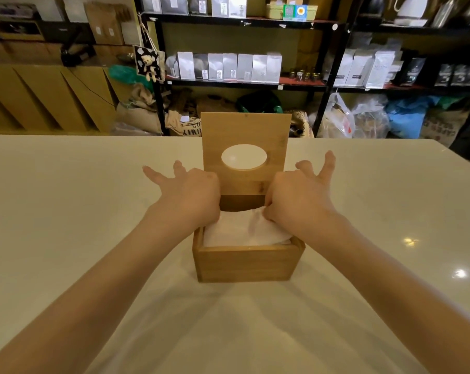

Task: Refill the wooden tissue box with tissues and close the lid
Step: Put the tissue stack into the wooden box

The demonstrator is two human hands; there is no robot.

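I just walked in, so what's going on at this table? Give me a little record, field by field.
box: wooden tissue box on the white table
lid: open, standing upright at the far edge, with an oval hole
contents: white tissues, rumpled, about level with the rim
left hand: at the box's left side, fingers on the tissues
right hand: pinching the tissues at the right
left to do: close the lid
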